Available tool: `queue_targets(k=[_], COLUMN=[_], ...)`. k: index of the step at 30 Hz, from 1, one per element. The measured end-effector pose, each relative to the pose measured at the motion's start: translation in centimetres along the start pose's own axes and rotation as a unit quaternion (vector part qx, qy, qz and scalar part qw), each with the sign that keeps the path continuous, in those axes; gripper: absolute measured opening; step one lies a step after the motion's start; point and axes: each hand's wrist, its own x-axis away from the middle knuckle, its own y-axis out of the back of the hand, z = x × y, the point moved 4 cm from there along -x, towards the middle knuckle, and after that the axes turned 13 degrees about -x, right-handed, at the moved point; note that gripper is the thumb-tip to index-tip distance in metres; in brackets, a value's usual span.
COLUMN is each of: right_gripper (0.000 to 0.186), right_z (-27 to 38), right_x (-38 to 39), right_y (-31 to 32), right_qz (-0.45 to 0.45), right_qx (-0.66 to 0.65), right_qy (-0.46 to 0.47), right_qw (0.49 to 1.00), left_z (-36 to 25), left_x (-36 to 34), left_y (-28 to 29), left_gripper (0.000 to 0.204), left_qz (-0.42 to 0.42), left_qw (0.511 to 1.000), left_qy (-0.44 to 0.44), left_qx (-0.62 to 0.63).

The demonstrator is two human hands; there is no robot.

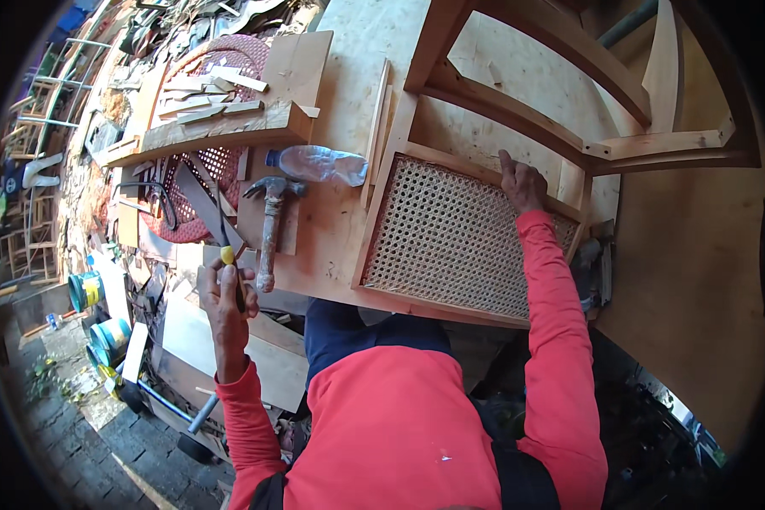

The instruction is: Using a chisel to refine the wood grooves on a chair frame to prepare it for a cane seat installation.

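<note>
Woven cane point(450, 238) fills a wooden frame point(377, 219) at the workbench point(331, 246)'s near edge; the right hand point(524, 184) lies over its far rail point(459, 164), perhaps steadying it, grip unclear; the left hand point(225, 293) clasps a yellow-collared tool point(227, 255).

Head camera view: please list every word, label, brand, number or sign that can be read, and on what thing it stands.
No text can be read here.
Teal buckets: yellow and pale markings, too small and blurred to read.
Red top: small white mark, too small to identify.
Yellow-and-black-handled tool in the left hand, hammer, plastic bottle, cane panel: no lettering discernible.
</note>
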Motion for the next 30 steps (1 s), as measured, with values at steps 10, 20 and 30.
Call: queue_targets(k=[10,20,30], right_gripper=[0.063,0.058,0.055], right_z=[0.0,2.5,4.1], right_x=[1.2,1.0,0.1], right_y=[-1.1,-2.6,-2.3], right_qz=[-0.027,-0.12,-0.096], right_qx=[0.053,0.047,-0.024], right_qy=[0.019,0.166,0.22], right_qw=[0.998,0.978,0.97], left_z=[1.1,3.5,5.0], left_x=[5.2,3.1,3.2], left_y=[-15.4,-22.6,-23.3], left_gripper=[0.026,0.041,0.039], left_qz=[0.093,0.072,0.027], left_qw=[0.956,0.952,0.955], left_qy=[-0.183,-0.226,-0.229], left_qx=[-0.208,-0.196,-0.187])
